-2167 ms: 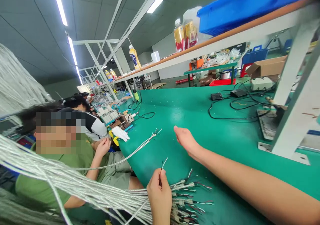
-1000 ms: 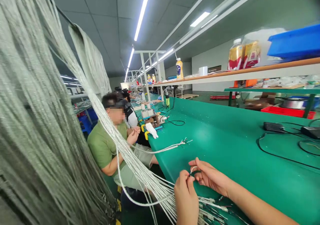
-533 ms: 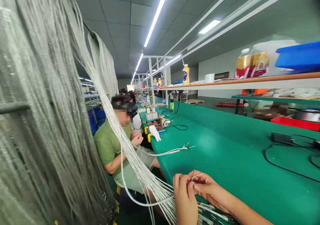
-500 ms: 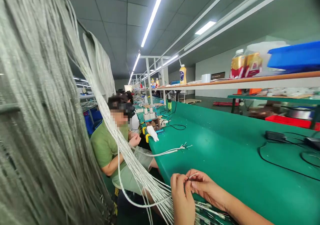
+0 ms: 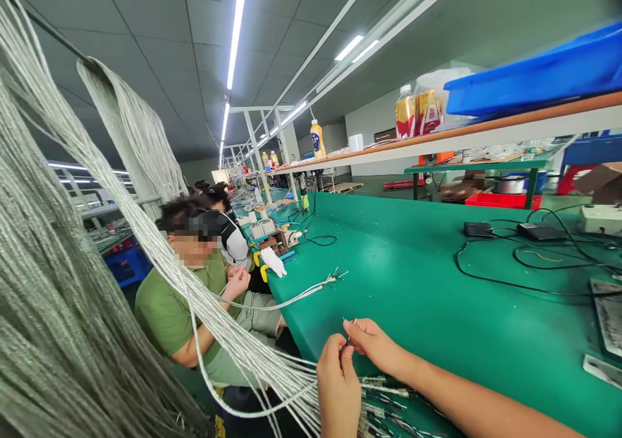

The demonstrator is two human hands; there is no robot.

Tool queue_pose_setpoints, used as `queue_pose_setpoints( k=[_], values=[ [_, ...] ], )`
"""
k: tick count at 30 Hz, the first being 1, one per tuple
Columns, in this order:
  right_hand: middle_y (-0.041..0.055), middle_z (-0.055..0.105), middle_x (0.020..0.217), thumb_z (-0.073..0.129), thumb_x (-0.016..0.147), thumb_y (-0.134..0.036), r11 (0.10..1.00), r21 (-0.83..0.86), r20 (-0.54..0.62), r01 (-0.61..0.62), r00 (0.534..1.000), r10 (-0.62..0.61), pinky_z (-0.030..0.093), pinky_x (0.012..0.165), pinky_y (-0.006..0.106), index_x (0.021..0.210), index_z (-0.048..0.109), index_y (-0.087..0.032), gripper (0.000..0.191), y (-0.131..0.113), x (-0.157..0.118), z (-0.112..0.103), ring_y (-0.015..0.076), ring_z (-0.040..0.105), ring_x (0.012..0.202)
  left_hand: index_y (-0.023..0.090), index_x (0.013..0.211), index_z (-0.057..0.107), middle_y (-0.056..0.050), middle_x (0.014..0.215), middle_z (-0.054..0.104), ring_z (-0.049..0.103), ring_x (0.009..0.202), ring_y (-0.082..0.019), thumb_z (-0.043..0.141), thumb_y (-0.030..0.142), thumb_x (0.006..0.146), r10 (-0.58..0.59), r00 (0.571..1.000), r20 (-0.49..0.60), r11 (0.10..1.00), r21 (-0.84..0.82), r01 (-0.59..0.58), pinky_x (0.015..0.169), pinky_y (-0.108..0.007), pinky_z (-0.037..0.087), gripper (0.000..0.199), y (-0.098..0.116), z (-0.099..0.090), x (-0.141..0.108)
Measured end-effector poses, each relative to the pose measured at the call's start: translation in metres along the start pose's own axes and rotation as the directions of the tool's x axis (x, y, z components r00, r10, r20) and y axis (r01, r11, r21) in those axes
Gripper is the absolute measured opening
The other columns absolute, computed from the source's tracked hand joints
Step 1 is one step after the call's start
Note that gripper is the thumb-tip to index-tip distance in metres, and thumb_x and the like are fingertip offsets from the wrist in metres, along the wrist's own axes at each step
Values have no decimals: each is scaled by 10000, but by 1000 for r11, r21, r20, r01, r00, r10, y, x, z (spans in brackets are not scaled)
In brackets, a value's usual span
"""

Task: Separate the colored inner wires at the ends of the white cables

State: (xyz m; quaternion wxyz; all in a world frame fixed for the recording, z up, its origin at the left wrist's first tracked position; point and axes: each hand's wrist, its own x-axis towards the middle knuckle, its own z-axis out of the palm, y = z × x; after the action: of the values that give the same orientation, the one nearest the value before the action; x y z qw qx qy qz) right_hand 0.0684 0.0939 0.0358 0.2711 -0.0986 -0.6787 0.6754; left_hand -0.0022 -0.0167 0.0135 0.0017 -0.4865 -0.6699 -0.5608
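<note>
Leftmost: long silver-grey braided cables (image 5: 58,243) hang in dense bundles from a rail and sweep down past the near edge of the green workbench (image 5: 413,282).

Co-worker: a seated person in a green T-shirt (image 5: 168,311) holds one hand (image 5: 236,282) up near the chest, just beside a single braided cable (image 5: 291,299) that runs onto the bench.

Left hand: the left hand (image 5: 339,386) rises from the bottom edge, its fingers curled together and closed on a thin wire (image 5: 348,329), whose tip pokes up.

Right hand: the right hand (image 5: 374,347) reaches in from the lower right, palm down, its fingertips (image 5: 352,331) together at the wire, touching the left hand; whether they clamp it cannot be told.

Cable ends: stripped cable ends (image 5: 383,392) lie fanned on the bench just below both hands.

Containers: a red tray (image 5: 500,201) sits on a low green stand; a blue tray (image 5: 534,75) sits on the upper shelf, its contents hidden.
</note>
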Motion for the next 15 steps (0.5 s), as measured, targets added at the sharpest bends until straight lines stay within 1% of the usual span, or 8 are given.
queue_pose_setpoints(
  k=[3,6,7,8,10,12,14,15],
  values=[
    [-58,333,460,577,763,-770,999,-2,-191,37,981,-36,168,462,258,504,405,-199,651,-14,7,-20,82,229,464,197,874,565,-42,777,619,586,707,-183,399,292,968,0,1000,29,999,50,-1,643,-255,399,213,-5,1,-1],
    [-54,312,503,369,865,-782,991,-2,-440,132,890,-119,182,473,250,539,354,-209,659,-33,13,-47,94,227,492,198,893,557,-38,757,619,583,686,-183,396,323,973,-59,998,5,997,48,58,637,-260,397,219,-12,1,-2],
    [-53,305,513,331,882,-774,989,-8,-478,151,868,-136,192,473,246,546,346,-209,658,-38,14,-53,96,233,496,197,909,557,-36,757,617,581,682,-182,398,337,976,-81,997,2,996,36,81,638,-261,400,222,-14,1,-2],
    [-53,312,518,369,884,-759,988,-14,-484,156,863,-143,202,471,242,553,361,-205,645,-41,13,-55,95,248,495,195,928,558,-36,763,614,579,683,-180,403,350,977,-94,996,3,995,24,94,638,-260,405,224,-14,1,-2],
    [-50,371,541,518,839,-732,990,-20,-417,140,899,-135,225,452,233,622,474,-189,586,-42,9,-50,89,292,475,191,936,564,-52,820,602,579,736,-185,405,357,980,-74,997,-23,997,9,74,666,-265,421,234,-12,1,-1],
    [-27,493,671,629,788,-697,992,36,-282,118,954,-103,257,430,226,846,589,-181,521,-37,3,-36,81,348,464,187,910,569,-69,889,574,569,812,-190,398,345,986,-24,995,-97,1000,-4,24,720,-273,436,244,-8,-1,-1],
    [3,557,855,660,781,-672,989,132,-117,74,991,-59,305,444,223,1055,594,-212,540,-27,-3,-23,73,405,490,184,874,559,-66,901,538,548,835,-183,384,330,994,10,985,-173,999,-30,-16,752,-274,435,257,-3,-2,-3],
    [15,567,912,672,780,-660,985,166,-23,40,999,-37,327,469,223,1093,597,-219,547,-21,-6,-18,72,430,518,184,873,550,-58,888,526,539,826,-175,378,324,998,6,981,-194,999,-51,-16,756,-270,433,255,-2,-2,-5]
  ],
)
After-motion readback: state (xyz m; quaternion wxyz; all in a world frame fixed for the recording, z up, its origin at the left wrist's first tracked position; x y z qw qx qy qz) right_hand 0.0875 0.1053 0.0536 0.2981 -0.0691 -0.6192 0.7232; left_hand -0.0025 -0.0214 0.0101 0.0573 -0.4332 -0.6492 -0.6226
